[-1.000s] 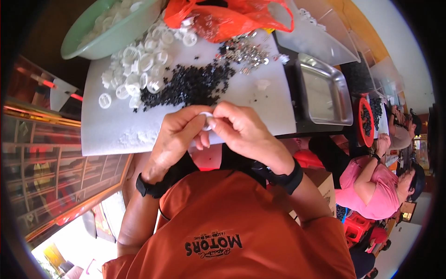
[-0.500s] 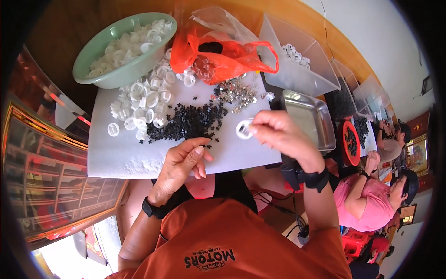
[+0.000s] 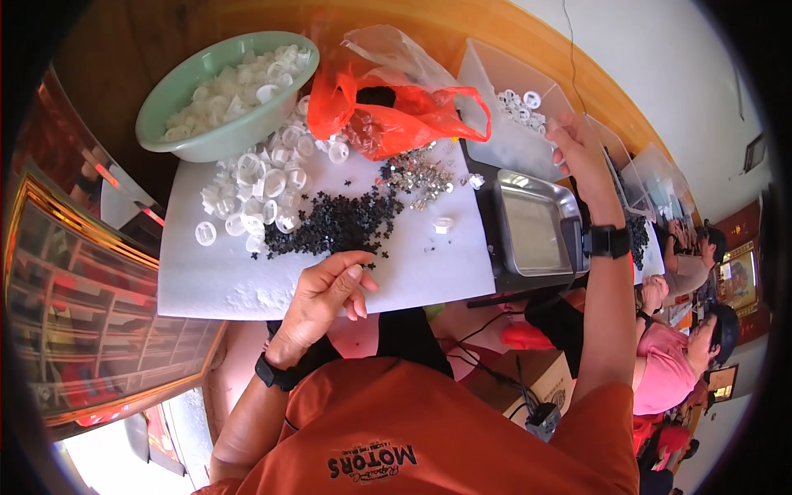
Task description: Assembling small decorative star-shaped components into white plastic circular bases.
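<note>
"What looked metallic?"
"The rectangular silver metal tray [image 3: 536,227] looked smooth and glossy."
"And plastic?"
"The translucent whitish rectangular plastic bin [image 3: 505,150] looked smooth; the crumpled red plastic bag [image 3: 371,130], shiny."

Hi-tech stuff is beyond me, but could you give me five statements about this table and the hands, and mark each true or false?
1. The green basin holds white pieces. True.
2. The black pieces lie in the red bag. False: they lie on the white board.
3. The right hand is by the translucent bin. True.
4. The left hand is over the metal tray. False: it is near the black pieces, and the metal tray is to the right of the white board.
5. The red bag is to the right of the green basin. True.
</note>
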`<state>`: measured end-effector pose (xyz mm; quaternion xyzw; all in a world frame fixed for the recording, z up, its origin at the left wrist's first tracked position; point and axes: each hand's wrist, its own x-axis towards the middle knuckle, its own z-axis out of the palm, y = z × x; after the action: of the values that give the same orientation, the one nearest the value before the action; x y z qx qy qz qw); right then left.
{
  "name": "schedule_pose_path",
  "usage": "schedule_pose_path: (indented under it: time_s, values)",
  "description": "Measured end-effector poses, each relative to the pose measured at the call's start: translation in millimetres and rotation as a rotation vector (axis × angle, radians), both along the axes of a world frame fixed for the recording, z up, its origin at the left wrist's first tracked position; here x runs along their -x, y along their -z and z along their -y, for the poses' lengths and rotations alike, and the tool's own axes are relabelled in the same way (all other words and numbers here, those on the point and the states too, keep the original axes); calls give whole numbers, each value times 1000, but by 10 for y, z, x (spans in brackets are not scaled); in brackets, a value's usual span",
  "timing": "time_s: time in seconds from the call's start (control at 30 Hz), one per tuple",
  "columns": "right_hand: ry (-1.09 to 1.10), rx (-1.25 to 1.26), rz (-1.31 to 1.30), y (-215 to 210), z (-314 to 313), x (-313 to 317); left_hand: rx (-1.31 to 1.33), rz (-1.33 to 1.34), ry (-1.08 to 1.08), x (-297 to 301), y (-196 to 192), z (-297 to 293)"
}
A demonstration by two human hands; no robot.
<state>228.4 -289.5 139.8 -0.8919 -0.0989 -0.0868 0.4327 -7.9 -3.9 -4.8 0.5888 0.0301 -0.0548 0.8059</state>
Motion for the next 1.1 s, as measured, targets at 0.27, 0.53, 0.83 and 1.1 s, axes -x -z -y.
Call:
schedule_pose_path:
  time_s: [0.27,0.53,0.83,1.1]
  values:
    - [-475,209,-98,554,-495,366,-16,6,-25,-4,55,10]
    - [-406,788,-134,630,-656,569,10,-9,-25,-9,33,22]
    - [-417,541,-206,915,-707,735,-1,12,-24,-2,72,17]
    - [-516,300,-323,726,-940,1079,-32,-11,-7,-19,-5,15]
